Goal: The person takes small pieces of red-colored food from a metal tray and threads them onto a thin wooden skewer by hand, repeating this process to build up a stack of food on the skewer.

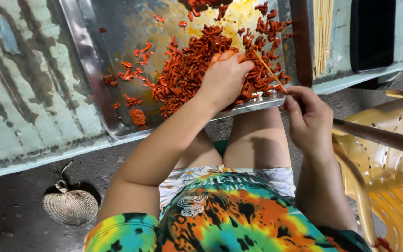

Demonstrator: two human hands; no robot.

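Note:
A large metal tray (89, 70) lies on a worn painted table and holds a heap of red-orange marinated meat strips (187, 70). My left hand (225, 77) rests on the heap with its fingers curled into the strips. My right hand (309, 119), just off the tray's near right corner, pinches a thin bamboo skewer (269, 70) that slants up and left over the meat.
A bundle of bare bamboo skewers (323, 32) lies on the table right of the tray. A yellow plastic chair (397, 186) and a metal rod (383, 137) stand at my right. A woven hand fan (71, 205) lies on the ground at left.

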